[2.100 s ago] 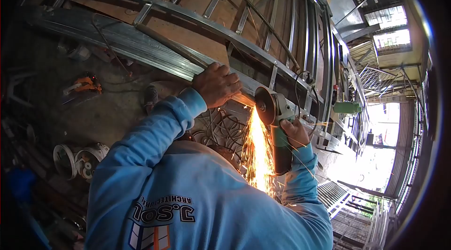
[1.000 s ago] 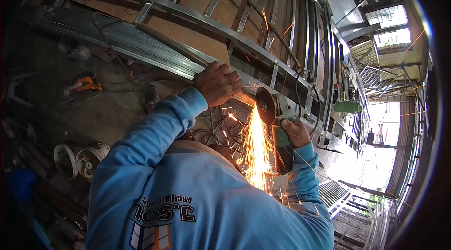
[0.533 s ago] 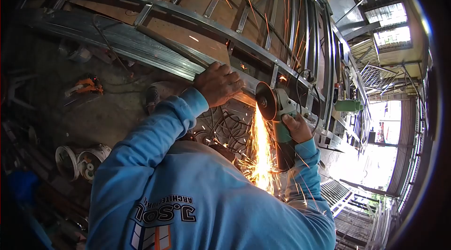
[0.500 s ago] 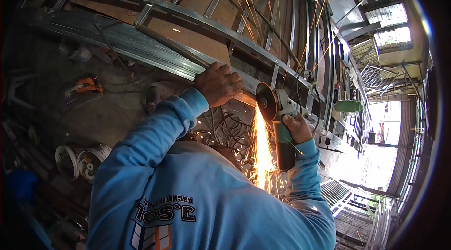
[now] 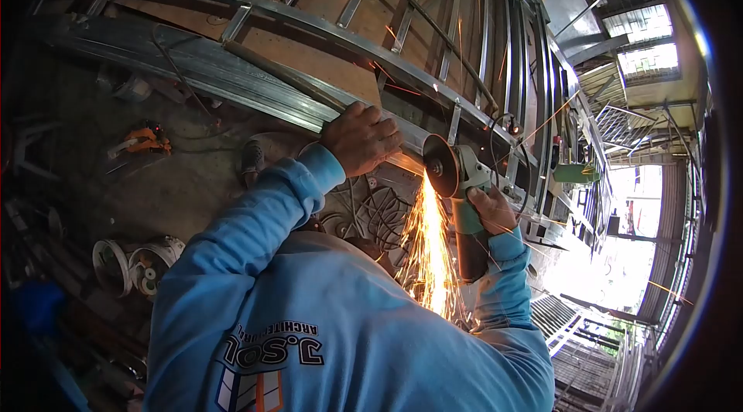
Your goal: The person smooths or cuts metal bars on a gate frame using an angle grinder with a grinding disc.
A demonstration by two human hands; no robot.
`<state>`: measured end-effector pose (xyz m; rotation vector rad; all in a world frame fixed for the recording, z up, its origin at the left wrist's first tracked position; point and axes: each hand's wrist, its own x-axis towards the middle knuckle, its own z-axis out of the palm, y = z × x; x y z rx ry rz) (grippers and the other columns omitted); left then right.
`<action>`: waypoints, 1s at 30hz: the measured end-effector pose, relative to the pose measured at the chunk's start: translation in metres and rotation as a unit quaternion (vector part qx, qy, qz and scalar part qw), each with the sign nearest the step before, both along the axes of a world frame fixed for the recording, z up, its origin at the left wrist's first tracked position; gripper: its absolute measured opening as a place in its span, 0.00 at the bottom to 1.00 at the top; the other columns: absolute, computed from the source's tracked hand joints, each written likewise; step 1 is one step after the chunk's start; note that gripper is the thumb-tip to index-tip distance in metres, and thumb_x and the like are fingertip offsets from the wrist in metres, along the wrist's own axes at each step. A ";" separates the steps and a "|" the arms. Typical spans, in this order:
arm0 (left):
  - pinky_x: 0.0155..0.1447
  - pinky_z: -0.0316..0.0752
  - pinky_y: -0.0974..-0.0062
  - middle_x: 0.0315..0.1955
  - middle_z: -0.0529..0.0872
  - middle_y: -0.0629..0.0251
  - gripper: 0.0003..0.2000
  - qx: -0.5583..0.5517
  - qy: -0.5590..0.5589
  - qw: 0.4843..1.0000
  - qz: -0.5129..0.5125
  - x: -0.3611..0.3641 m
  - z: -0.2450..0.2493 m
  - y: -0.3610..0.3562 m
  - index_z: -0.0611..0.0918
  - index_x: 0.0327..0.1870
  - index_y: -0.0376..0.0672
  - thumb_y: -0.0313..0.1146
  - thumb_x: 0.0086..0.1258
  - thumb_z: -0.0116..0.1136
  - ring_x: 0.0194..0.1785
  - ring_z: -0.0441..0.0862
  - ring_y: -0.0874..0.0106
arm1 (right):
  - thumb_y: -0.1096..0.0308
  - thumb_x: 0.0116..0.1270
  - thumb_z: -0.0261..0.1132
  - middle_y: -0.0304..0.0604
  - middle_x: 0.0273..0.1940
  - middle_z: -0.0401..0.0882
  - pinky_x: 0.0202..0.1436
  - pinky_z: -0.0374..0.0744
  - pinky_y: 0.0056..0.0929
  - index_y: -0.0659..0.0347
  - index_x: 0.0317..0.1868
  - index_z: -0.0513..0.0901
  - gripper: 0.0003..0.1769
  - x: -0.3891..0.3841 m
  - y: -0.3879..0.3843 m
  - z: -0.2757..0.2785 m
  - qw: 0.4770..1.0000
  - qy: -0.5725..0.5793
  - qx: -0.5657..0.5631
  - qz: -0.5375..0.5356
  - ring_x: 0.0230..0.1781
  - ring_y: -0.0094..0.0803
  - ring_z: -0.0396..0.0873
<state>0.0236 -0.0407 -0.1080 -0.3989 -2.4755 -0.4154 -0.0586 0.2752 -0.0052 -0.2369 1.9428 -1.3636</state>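
Nearest is the person's light blue long-sleeved shirt [image 5: 333, 334], which fills the bottom of the view. Just beyond the chest, a bright shower of orange sparks [image 5: 429, 257] falls downward. The right hand [image 5: 490, 209] has its grip clenched around a green-bodied angle grinder [image 5: 469, 220]. The grinder's dark round disc [image 5: 439, 166] touches the edge of a long grey steel bar [image 5: 209, 63]. Just beside the disc, the left hand [image 5: 360, 137] grips that same bar, fingers curled over its edge. The bar lies along a curved steel frame with cross rungs [image 5: 325, 25], which rests on a brown plywood worktop [image 5: 309, 63]. Lower left, on the concrete floor [image 5: 170, 187], lies a small orange tool [image 5: 143, 139].
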 end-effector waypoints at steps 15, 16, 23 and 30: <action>0.55 0.69 0.66 0.41 0.81 0.77 0.12 -0.003 -0.002 1.000 -0.003 -0.001 -0.001 -0.001 0.86 0.48 0.56 0.46 0.66 0.62 0.48 0.75 0.71 | 0.44 0.67 0.71 0.40 0.55 0.83 0.60 0.76 0.30 0.64 0.66 0.75 0.38 -0.011 0.008 -0.002 0.998 -0.008 0.056 0.026 0.53 0.28 0.79; 0.55 0.69 0.66 0.41 0.81 0.77 0.12 -0.002 0.001 1.000 0.000 -0.001 -0.002 -0.001 0.86 0.48 0.56 0.46 0.66 0.62 0.48 0.75 0.71 | 0.44 0.67 0.71 0.39 0.56 0.83 0.60 0.76 0.30 0.64 0.66 0.75 0.38 -0.011 0.011 -0.002 0.997 -0.003 0.075 0.028 0.53 0.28 0.79; 0.54 0.69 0.65 0.39 0.80 0.77 0.12 0.002 0.018 1.000 -0.009 -0.001 -0.001 -0.002 0.85 0.48 0.56 0.45 0.65 0.63 0.47 0.75 0.70 | 0.45 0.68 0.71 0.39 0.56 0.83 0.60 0.76 0.29 0.65 0.66 0.74 0.37 -0.008 0.009 -0.005 0.999 0.001 0.037 0.014 0.53 0.28 0.79; 0.52 0.70 0.64 0.40 0.81 0.76 0.13 -0.011 0.019 1.000 -0.017 -0.001 0.000 -0.003 0.85 0.49 0.55 0.44 0.65 0.65 0.46 0.76 0.70 | 0.43 0.68 0.69 0.41 0.54 0.82 0.56 0.78 0.28 0.65 0.66 0.74 0.38 -0.003 0.005 0.014 0.993 -0.016 0.101 0.051 0.51 0.28 0.80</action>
